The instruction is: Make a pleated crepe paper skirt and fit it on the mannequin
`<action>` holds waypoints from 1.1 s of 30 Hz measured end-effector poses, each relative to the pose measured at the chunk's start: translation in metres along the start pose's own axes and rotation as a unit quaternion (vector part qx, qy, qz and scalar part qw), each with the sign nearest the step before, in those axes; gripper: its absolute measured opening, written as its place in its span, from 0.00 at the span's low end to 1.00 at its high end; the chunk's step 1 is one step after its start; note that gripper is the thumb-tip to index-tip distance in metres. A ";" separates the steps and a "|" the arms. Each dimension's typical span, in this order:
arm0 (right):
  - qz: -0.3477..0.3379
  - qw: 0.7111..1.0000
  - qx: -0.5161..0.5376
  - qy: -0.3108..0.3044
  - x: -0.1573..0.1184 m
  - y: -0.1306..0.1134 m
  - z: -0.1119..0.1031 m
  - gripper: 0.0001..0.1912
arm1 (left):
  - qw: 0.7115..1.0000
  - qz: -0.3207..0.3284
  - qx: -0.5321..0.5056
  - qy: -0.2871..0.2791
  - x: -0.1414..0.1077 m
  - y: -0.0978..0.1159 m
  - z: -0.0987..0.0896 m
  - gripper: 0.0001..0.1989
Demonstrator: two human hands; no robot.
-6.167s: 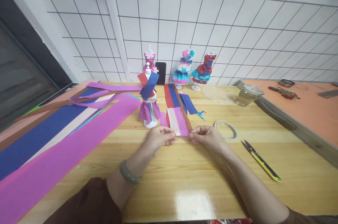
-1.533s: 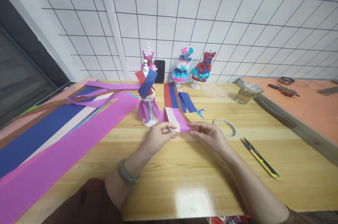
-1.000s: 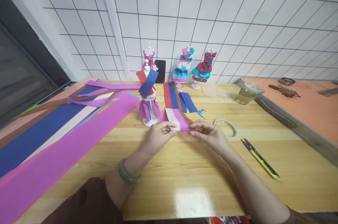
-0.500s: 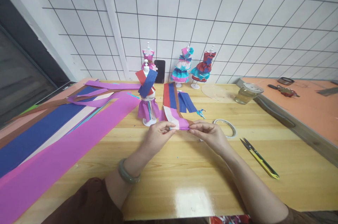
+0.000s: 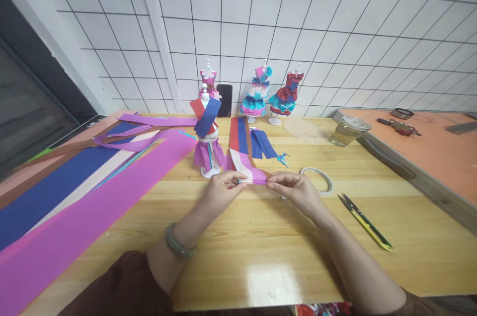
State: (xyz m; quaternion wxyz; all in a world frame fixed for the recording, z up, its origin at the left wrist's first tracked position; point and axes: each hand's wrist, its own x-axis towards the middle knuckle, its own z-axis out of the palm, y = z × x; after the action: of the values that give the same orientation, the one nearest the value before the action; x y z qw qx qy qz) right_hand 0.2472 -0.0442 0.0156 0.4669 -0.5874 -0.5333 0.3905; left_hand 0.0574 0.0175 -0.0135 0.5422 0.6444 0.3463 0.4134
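Note:
Between my two hands is a layered strip of crepe paper point(image 5: 257, 175), white on the left and purple on the right. My left hand point(image 5: 228, 189) pinches its near left corner, and my right hand point(image 5: 292, 191) pinches the near right corner. The strip's near edge looks folded; its far end reaches toward red, blue and brown crepe strips point(image 5: 240, 134) on the table. Just beyond my left hand stands a small white dress form point(image 5: 209, 173) with a red and blue crossed top and a purple skirt. A roll of tape point(image 5: 319, 180) lies beyond my right hand.
Long crepe strips point(image 5: 108, 182) cover the table's left side. Yellow thread snips point(image 5: 367, 224) lie at right, a lidded cup point(image 5: 350, 131) behind them. Several dressed forms, including a blue-and-white one point(image 5: 255, 92), and a phone point(image 5: 224, 101) stand along the wall. Blue pieces point(image 5: 264, 144) lie mid-table.
The view has shifted very slightly. Both hands keep the same pinch on the crepe strip, with no clear movement.

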 end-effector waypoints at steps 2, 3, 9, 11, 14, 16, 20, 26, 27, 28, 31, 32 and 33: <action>-0.005 1.000 0.008 -0.001 0.000 0.000 0.000 0.12 | 1.000 0.007 0.014 0.000 0.000 0.000 -0.001 0.11; -0.006 1.000 0.010 0.000 0.000 0.000 0.000 0.12 | 1.000 0.012 0.024 0.000 0.000 0.000 -0.001 0.11; -0.014 1.000 -0.003 0.011 0.000 -0.002 0.002 0.13 | 0.998 0.020 0.056 0.008 0.000 0.001 -0.002 0.10; -0.015 1.000 -0.005 0.020 0.000 -0.002 0.003 0.13 | 0.998 0.019 0.066 0.008 0.000 0.003 -0.002 0.10; -0.019 0.999 -0.006 0.035 0.000 -0.001 0.005 0.12 | 0.996 0.021 0.084 0.005 -0.001 0.004 -0.003 0.10; -0.019 0.999 -0.009 0.044 0.000 0.000 0.006 0.13 | 0.995 0.026 0.092 0.004 -0.001 0.005 -0.003 0.10; -0.067 0.996 -0.032 0.048 0.000 0.002 0.006 0.12 | 0.994 0.040 0.097 0.000 -0.001 0.004 -0.004 0.09; -0.129 0.987 -0.091 0.033 0.000 0.002 0.004 0.11 | 0.997 0.048 0.067 -0.002 0.000 0.000 -0.004 0.08; -0.135 0.986 -0.098 0.032 0.000 0.003 0.003 0.11 | 0.997 0.048 0.062 -0.001 0.001 -0.001 -0.003 0.08; -0.142 0.984 -0.104 0.030 0.001 0.003 0.003 0.11 | 0.997 0.049 0.060 -0.001 0.001 -0.002 -0.003 0.09; -0.160 0.979 -0.124 0.029 0.002 0.005 0.003 0.11 | 0.997 0.045 0.059 -0.003 0.001 -0.003 -0.004 0.09; -0.167 0.977 -0.130 0.031 0.002 0.006 0.002 0.11 | 0.997 0.044 0.064 -0.003 0.001 -0.003 -0.004 0.10; -0.174 0.975 -0.136 0.035 0.003 0.007 0.002 0.10 | 0.996 0.045 0.073 0.000 0.001 -0.003 -0.005 0.10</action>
State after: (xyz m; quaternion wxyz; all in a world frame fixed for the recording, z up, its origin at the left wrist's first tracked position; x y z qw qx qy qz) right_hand 0.2473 -0.0414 0.0081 0.4622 -0.5566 -0.6588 0.2063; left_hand 0.0537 0.0212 -0.0161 0.4744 0.6974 0.3462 0.4107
